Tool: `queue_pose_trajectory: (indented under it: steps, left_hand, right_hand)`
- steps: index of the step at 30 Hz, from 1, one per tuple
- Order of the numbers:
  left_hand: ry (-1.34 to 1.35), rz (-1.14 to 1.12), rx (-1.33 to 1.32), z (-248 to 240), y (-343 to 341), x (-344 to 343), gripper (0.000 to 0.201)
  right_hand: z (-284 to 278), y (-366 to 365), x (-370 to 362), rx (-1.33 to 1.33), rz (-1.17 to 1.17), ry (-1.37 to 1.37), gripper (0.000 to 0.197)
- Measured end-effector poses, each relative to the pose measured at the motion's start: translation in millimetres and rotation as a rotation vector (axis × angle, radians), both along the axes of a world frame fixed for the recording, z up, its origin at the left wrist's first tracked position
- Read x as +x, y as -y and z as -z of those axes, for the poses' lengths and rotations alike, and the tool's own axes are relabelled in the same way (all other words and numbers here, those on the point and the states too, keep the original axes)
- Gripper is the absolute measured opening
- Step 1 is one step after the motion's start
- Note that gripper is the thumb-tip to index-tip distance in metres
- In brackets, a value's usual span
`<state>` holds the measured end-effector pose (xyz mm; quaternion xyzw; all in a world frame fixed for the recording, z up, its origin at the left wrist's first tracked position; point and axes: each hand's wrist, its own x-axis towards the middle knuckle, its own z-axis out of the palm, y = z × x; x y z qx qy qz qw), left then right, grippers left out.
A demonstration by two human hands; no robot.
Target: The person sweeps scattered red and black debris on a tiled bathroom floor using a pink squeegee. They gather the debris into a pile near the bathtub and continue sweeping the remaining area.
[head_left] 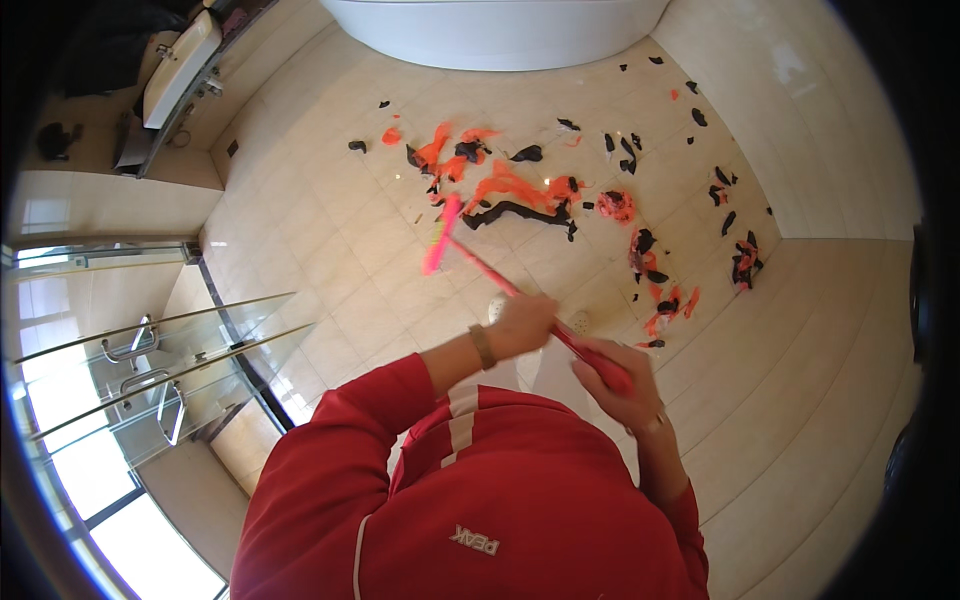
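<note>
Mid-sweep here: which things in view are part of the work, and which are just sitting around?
In use:
- broom, pink, held by the left hand and right hand
- orange and black scraps scattered on the tiled floor

Just there:
- white tub
- sink
- glass shower door
</note>
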<state>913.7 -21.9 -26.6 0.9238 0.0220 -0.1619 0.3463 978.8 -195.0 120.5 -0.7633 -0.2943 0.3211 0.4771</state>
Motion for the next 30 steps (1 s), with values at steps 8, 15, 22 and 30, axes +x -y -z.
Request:
queue_pose_trajectory:
  steps: [8, 15, 22, 30]
  left_hand:
    - [-0.185, -0.024, 0.107, 132, -84, -54, 0.009]
    - [0.185, -0.035, -0.174, 113, -14, -26, 0.01]
    - [0.218, -0.09, -0.215, -1, -1, -14, 0.014]
    - [-0.024, -0.116, -0.051, 71, -32, -36, 0.011]
  right_hand:
    - [161, -65, -38, 0.024, -0.075, -0.009, 0.032]
    - [66, -37, -37, -0.086, 0.023, 0.237, 0.025]
    - [-9, -35, -35, -0.056, -0.055, 0.451, 0.022]
    - [86, -37, -31, 0.032, 0.107, -0.02, 0.023]
